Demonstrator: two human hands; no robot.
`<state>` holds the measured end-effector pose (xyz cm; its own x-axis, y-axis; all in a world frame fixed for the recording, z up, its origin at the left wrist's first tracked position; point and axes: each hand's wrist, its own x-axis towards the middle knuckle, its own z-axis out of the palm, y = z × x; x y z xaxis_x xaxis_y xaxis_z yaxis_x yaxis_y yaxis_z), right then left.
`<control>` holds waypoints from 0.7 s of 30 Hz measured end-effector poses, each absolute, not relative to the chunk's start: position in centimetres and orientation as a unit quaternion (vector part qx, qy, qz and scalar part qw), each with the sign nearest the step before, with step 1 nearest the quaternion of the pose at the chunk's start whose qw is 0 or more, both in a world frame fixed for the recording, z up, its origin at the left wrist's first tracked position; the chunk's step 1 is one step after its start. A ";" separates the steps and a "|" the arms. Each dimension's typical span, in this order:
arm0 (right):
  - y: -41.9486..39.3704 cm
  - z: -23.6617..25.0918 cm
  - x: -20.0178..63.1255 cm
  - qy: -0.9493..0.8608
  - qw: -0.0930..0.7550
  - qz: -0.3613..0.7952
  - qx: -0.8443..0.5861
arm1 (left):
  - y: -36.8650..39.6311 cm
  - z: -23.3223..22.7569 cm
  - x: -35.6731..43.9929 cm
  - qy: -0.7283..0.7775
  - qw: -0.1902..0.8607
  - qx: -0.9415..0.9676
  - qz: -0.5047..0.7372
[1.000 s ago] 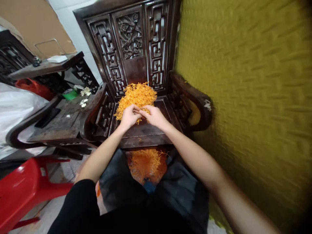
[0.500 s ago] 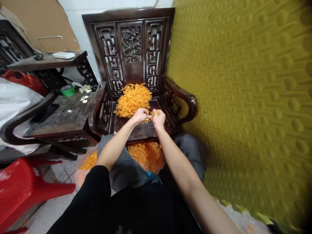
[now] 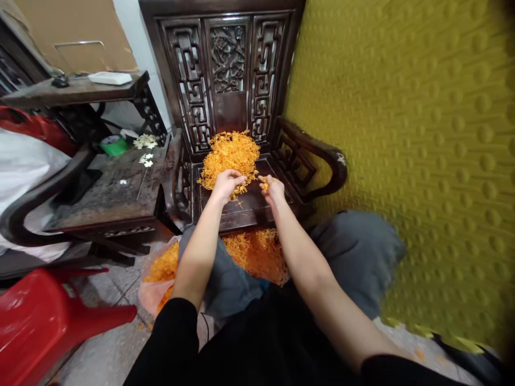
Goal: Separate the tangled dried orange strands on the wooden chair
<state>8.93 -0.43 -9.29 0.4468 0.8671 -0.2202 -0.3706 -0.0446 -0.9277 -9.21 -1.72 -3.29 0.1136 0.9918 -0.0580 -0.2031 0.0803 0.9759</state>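
A heaped tangle of thin, branching orange pieces (image 3: 231, 153) sits on the dark carved wooden chair (image 3: 257, 208). At the heap's front edge, my left hand (image 3: 226, 186) is closed in a pinch, with orange strands showing under its fingertips. Just to the right, over the bare part of the seat, my right hand (image 3: 275, 191) has its fingers curled round a small orange branching piece (image 3: 264, 186). A gap separates the two hands. A few loose strands lie on the seat below my left hand.
More orange pieces fill a container (image 3: 257, 252) between my knees and a pink bag (image 3: 151, 289) to its left. A red plastic stool (image 3: 32, 321) stands lower left. Green tape (image 3: 113, 146) lies on the wooden side seat. A yellow-green padded wall (image 3: 402, 134) rises close on the right.
My hands, close together before, have moved apart, the left toward the heap's front edge and the right to the right. The view has shifted slightly, and my right knee shows further out.
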 end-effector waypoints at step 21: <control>-10.0 0.0 9.7 -0.461 0.572 0.554 -0.392 | -8.4 3.2 -3.5 0.415 0.553 0.400 0.602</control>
